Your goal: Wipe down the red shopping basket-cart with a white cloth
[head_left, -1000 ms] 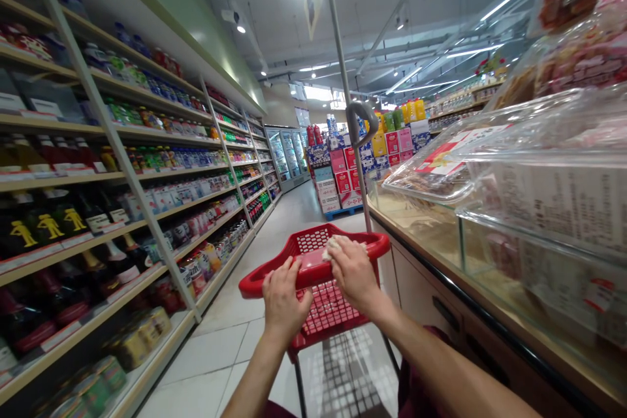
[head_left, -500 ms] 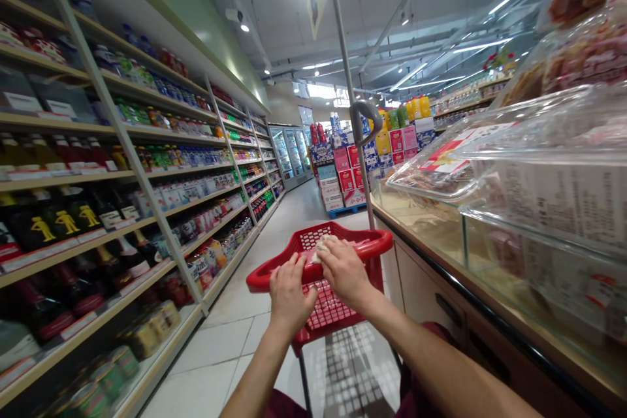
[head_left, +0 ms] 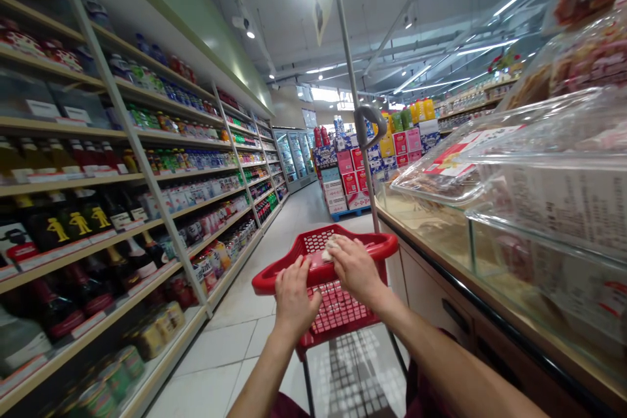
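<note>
Slightly rightward along the bar, compared with half a second ago, has gone the white cloth (head_left: 329, 251) under the right hand (head_left: 356, 274), while the left hand (head_left: 296, 297) keeps its place and the whole view has drifted a little, so the cart's red handle (head_left: 267, 283) now sits farther right, just below the middle of the frame. Right fingers lie close together, bent over the cloth and pressing it to the handle; left fingers drape over the handle with the thumb spread off to the side, and I cannot tell how firmly they hold. Most of the cloth is hidden by the fingers, and both forearms run out of the bottom edge. Below the handle, the red mesh basket (head_left: 337, 309) is partly covered by the hands. Behind it rises a grey pole (head_left: 346, 32), its foot hidden, crossing in front of stacked cartons (head_left: 353, 184) on a blue pallet (head_left: 350, 213). Close on the right stands a glass-edged bench (head_left: 414, 284), piled with clear plastic packs (head_left: 553, 137) cut by the frame, their print unreadable. Bottle-filled shelves (head_left: 29, 123) line the left side, blurred toward the edge.
</note>
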Tool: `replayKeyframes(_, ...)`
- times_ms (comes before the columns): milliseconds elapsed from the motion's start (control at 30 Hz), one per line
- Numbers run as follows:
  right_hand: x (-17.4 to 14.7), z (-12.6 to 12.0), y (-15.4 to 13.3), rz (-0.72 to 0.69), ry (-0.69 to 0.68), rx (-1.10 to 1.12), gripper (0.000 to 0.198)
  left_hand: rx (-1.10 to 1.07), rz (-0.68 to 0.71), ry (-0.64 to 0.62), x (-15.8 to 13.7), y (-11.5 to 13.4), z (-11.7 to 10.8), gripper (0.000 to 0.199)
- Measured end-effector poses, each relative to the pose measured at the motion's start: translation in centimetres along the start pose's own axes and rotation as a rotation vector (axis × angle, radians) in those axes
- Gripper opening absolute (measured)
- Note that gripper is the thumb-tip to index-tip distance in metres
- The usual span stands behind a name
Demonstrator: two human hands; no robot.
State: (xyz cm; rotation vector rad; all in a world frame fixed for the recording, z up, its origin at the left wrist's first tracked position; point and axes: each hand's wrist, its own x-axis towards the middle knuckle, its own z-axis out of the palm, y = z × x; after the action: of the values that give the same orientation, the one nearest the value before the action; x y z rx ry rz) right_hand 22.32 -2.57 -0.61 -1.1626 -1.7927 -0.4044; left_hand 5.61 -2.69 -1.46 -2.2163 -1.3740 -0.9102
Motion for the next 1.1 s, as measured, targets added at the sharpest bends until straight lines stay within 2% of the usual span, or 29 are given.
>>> replayKeyframes(133, -0.2, -0.8, 1.9, 0.167, 0.043, -0.046, 0.028, -0.007, -0.010, 0.018, -0.1, 0.0, 0.1, 0.055)
replayKeyframes(333, 0.3, 0.5, -2.2, 0.060, -0.007, 0.030, 0.029, 0.000, -0.006, 0.027, 0.0, 0.1, 0.3, 0.056)
replayKeyframes(567, 0.3, -0.4, 0.4, 0.194, 0.001, 0.076, 0.033, -0.070, -0.042, 0.015, 0.2, 0.2, -0.1, 0.053)
replayKeyframes(633, 0.6, -0.2, -0.3, 0.190, -0.026, 0.198, 0.037, -0.117, -0.108, -0.019, 0.7, 0.3, -0.5, 0.048)
replayKeyframes(733, 1.0, 0.2, -1.8, 0.242, -0.033, 0.526, 0.048, -0.195, -0.190, -0.016, 2.0, 1.2, -1.1, 0.047)
replayKeyframes(800, 1.2, 0.4, -2.2, 0.274, -0.023, 0.702, 0.052, -0.231, -0.124, 0.010, 2.8, 2.5, -1.0, 0.049)
replayKeyframes(867, 1.1, 0.4, -1.9, 0.289, -0.002, 0.767, 0.053, -0.251, -0.012, -0.026, 3.3, 4.0, -0.5, 0.047)
replayKeyframes(967, 0.8, 0.1, -0.3, 0.296, 0.034, 0.653, 0.054, -0.249, 0.063, -0.080, 3.5, 4.9, 0.6, 0.043)
replayKeyframes(1033, 0.7, -0.2, 1.0, 0.286, 0.020, 0.449, 0.052, -0.255, 0.061, -0.061, 3.3, 3.7, 1.1, 0.043)
replayKeyframes(1100, 0.7, -0.3, 2.2, 0.231, -0.044, 0.245, 0.047, -0.274, -0.019, -0.007, 3.2, 1.1, 0.9, 0.041)
